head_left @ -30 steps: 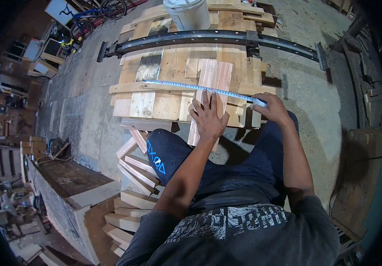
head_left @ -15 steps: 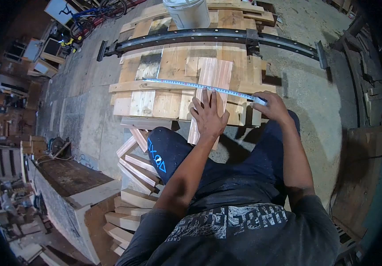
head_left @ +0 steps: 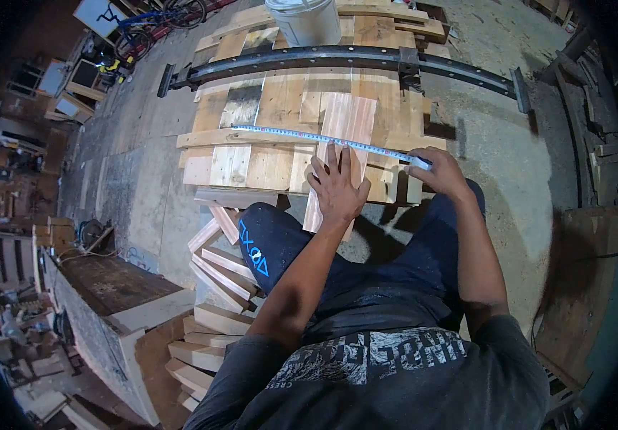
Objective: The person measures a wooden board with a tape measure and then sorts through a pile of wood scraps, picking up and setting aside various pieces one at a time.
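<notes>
My left hand [head_left: 338, 188] lies with fingers spread on pinkish wooden boards [head_left: 350, 118], which sit side by side on a pallet-like plank table [head_left: 273, 168]. Its fingertips reach the lower edge of a tape measure [head_left: 294, 134]. The tape's blade stretches across the boards and over the planks to the left. At the blade's right end, my right hand [head_left: 439, 170] is closed around the tape measure's case, mostly hidden by the fingers.
A black steel clamp bar [head_left: 294, 57] spans the table, with a white bucket [head_left: 305, 25] behind it. Cut wood blocks [head_left: 212, 330] are piled at my left, beside a large wooden box [head_left: 101, 344]. A bicycle [head_left: 151, 27] stands far left.
</notes>
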Available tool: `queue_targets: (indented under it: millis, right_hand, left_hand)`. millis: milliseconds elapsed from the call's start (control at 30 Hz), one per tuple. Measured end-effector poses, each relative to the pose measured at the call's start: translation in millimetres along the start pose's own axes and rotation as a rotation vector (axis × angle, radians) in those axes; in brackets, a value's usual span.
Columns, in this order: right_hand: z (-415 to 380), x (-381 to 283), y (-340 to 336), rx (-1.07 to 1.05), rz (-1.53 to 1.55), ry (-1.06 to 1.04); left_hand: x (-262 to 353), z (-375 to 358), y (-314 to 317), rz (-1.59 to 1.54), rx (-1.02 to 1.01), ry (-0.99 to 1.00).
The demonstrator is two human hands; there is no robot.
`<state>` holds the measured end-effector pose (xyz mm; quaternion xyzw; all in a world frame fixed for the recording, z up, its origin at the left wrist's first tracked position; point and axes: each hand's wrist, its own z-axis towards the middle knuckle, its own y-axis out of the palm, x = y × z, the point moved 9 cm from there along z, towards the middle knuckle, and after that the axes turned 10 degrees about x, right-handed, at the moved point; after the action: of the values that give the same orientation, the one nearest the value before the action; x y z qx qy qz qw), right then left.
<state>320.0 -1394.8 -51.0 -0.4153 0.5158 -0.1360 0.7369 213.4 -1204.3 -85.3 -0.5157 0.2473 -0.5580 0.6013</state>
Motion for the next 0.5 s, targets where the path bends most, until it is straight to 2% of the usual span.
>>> queue_targets:
  millis: [500]
  right_hand:
    - [1.4,2.9,1.7,-0.015,-0.009,0.021]
  left_hand:
    - [-0.9,0.5,1.8,0.000,-0.025,-0.016]
